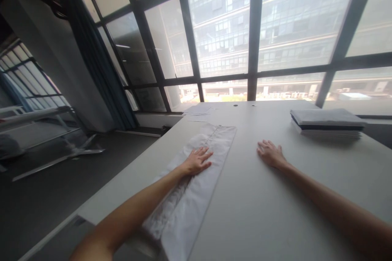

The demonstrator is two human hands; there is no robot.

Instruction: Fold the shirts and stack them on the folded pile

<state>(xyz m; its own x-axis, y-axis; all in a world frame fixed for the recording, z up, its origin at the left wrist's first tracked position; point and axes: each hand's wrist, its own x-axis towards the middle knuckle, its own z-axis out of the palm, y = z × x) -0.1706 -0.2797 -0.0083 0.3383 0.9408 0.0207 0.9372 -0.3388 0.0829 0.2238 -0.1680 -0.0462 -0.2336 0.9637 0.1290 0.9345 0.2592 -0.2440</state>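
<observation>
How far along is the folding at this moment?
Done: a stack of folded garments sits at the table's far right. In hand: a white garment lies as a long narrow strip, sides apparently folded in; the left hand presses flat on it, while the right hand rests flat on bare tabletop beside it. Left: the strip is not yet folded crosswise or stacked.

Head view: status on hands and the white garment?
Left hand flat, open on folded white garment. Right hand flat on bare table, off the garment. Stack of folded clothes far right, nothing in the way.
</observation>
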